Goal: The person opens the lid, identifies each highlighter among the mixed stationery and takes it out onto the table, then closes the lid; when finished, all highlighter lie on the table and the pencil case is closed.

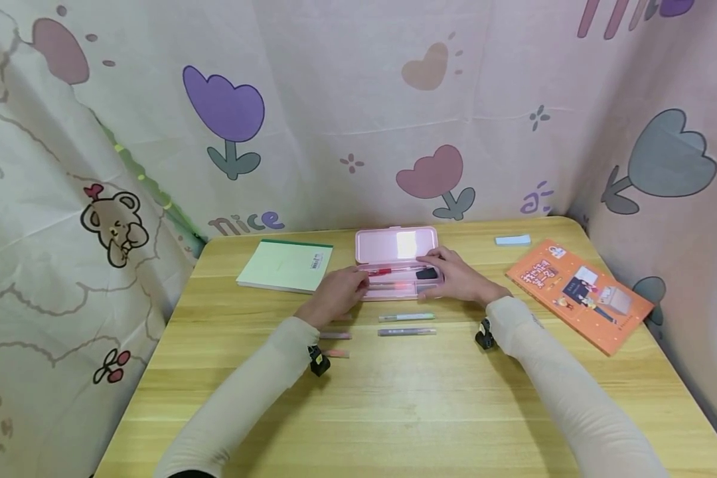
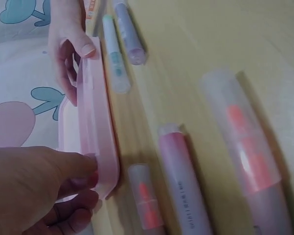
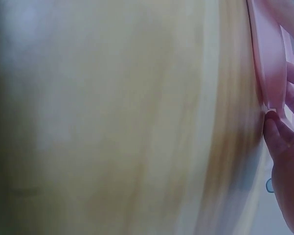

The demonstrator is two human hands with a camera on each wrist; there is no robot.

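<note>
An open pink pencil case (image 1: pixel 394 297) lies on the table, its lid (image 1: pixel 376 245) tipped back toward the curtain. Inside are a red pen (image 1: pixel 380 272), a highlighter with an orange-pink part (image 1: pixel 399 286) and a small black item (image 1: pixel 427 273). My left hand (image 1: pixel 337 292) grips the case's left end, thumb and curled fingers close together in the left wrist view; whether a pen tip is also between them is hidden. At the other end my right hand (image 1: pixel 457 277) holds the case, its thumb (image 3: pixel 274 129) at the near corner and fingers reaching over the far side.
A green-tipped marker (image 1: pixel 406 317) and a greyish-purple one (image 1: pixel 406 331) lie before the case. Several pink and orange markers (image 2: pixel 183 181) lie below my left hand. A pale green notebook (image 1: pixel 283 265) is left; an orange book (image 1: pixel 579 295) and light blue strip (image 1: pixel 512 240) are right.
</note>
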